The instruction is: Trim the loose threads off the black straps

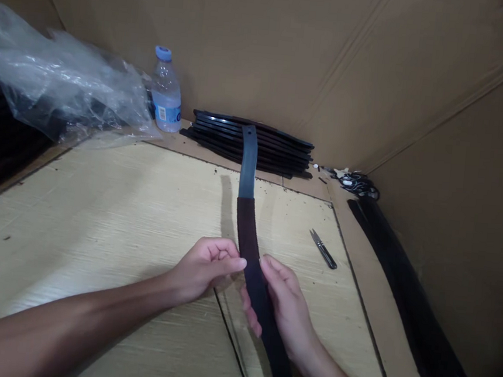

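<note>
A long dark fabric sleeve (248,229) covers most of a curved blue-grey strip (248,168), whose bare far end has a small hole. My left hand (214,264) pinches the sleeve's left edge between thumb and fingers. On the other side, my right hand (283,303) is closed round the sleeve, thumb on the right edge and fingers curled underneath. The sleeve runs down toward me and out of the bottom of the view. Below my left hand a thin dark cord (232,339) slants down; where it starts is hidden.
Behind the strip lies a stack of dark strips (276,149) against the cardboard wall. Thread snips (324,250) lie on the board at right, near a bundle of black strips (400,295). A water bottle (167,96), plastic bag (76,79) and tangled threads (360,183) are farther back.
</note>
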`<action>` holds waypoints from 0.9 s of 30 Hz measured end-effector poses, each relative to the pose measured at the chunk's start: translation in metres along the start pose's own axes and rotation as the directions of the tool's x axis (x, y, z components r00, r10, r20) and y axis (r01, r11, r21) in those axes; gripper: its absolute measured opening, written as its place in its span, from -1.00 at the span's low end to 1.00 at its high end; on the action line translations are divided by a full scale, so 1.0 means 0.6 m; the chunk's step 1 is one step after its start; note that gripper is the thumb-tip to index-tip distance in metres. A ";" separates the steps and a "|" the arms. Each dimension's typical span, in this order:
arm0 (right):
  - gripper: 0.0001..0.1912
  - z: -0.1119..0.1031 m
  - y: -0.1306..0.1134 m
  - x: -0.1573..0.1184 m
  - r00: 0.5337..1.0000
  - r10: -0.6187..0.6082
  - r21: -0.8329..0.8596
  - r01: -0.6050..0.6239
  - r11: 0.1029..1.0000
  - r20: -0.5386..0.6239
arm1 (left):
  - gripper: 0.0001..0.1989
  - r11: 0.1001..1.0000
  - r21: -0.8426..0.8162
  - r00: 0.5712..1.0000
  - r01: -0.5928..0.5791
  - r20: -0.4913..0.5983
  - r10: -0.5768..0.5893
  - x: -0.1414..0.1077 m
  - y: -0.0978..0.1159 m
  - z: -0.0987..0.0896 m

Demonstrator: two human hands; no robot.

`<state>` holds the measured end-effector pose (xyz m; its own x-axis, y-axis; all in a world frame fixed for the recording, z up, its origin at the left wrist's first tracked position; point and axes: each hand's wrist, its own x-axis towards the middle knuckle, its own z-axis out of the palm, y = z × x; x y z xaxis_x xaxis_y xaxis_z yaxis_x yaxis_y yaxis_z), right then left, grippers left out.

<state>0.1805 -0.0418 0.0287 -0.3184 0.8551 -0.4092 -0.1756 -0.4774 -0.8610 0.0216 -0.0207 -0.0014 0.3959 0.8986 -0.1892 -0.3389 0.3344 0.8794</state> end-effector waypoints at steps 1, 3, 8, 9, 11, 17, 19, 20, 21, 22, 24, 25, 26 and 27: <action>-0.66 0.000 -0.001 0.000 0.999 -0.032 0.003 0.032 0.999 -0.011 | -0.73 1.000 -0.006 1.000 -0.007 -0.029 0.007 0.002 0.000 0.000; -0.67 0.000 -0.003 0.000 0.993 -0.115 -0.029 0.115 0.993 -0.021 | -0.70 1.000 -0.016 0.997 -0.019 -0.079 0.018 0.005 -0.001 0.000; -0.77 0.002 -0.003 -0.003 0.987 -0.158 -0.056 0.156 0.986 -0.032 | -0.75 0.998 -0.040 0.997 -0.056 -0.056 0.054 0.007 -0.002 0.002; -0.75 0.002 -0.002 -0.002 0.989 -0.143 -0.054 0.142 0.988 -0.030 | -0.75 0.996 -0.058 0.997 -0.068 -0.029 0.066 0.007 -0.003 0.002; -0.75 0.001 0.001 -0.001 0.993 -0.116 -0.074 0.116 0.990 -0.003 | -0.71 0.993 -0.094 0.997 -0.076 0.026 0.079 0.007 -0.005 0.003; -0.71 0.000 0.009 0.003 0.996 -0.067 -0.055 0.070 0.996 0.058 | -0.74 0.998 -0.067 1.000 -0.019 0.013 0.020 0.008 -0.013 -0.001; -0.67 0.001 0.009 0.002 0.996 -0.040 -0.035 0.043 0.998 0.077 | -0.74 0.999 -0.040 1.000 -0.010 -0.014 0.009 0.008 -0.013 -0.002; -0.66 0.001 0.009 0.002 0.996 -0.035 -0.029 0.038 0.999 0.078 | -0.73 0.999 -0.034 1.000 -0.008 -0.027 0.007 0.008 -0.012 -0.001; -0.67 0.002 0.008 0.002 0.997 -0.041 -0.025 0.043 0.999 0.071 | -0.71 1.000 -0.029 0.999 -0.008 -0.040 0.007 0.008 -0.011 -0.001; -0.68 0.002 0.007 0.002 0.997 -0.052 -0.018 0.053 0.998 0.057 | -0.69 1.000 -0.021 0.999 -0.009 -0.052 0.008 0.009 -0.010 0.000; -0.69 0.001 0.005 0.002 0.997 -0.076 0.002 0.076 0.997 0.022 | -0.67 1.000 0.007 0.997 -0.012 -0.073 0.013 0.009 -0.009 0.002; -0.69 0.000 0.004 0.003 0.996 -0.087 0.010 0.087 0.996 0.007 | -0.66 1.000 0.023 0.997 -0.018 -0.078 0.019 0.010 -0.009 0.002; -0.68 -0.001 0.003 0.003 0.995 -0.098 0.011 0.098 0.995 -0.001 | -0.66 0.999 0.035 0.997 -0.024 -0.075 0.026 0.010 -0.009 0.002; -0.67 -0.003 0.002 0.004 0.994 -0.112 0.005 0.112 0.994 -0.005 | -0.66 0.999 0.043 0.997 -0.029 -0.063 0.032 0.010 -0.009 0.002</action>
<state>0.1811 -0.0400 0.0262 -0.2923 0.9042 -0.3114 -0.2149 -0.3793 -0.9000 0.0270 -0.0172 -0.0070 0.3303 0.9250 -0.1880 -0.3132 0.2953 0.9026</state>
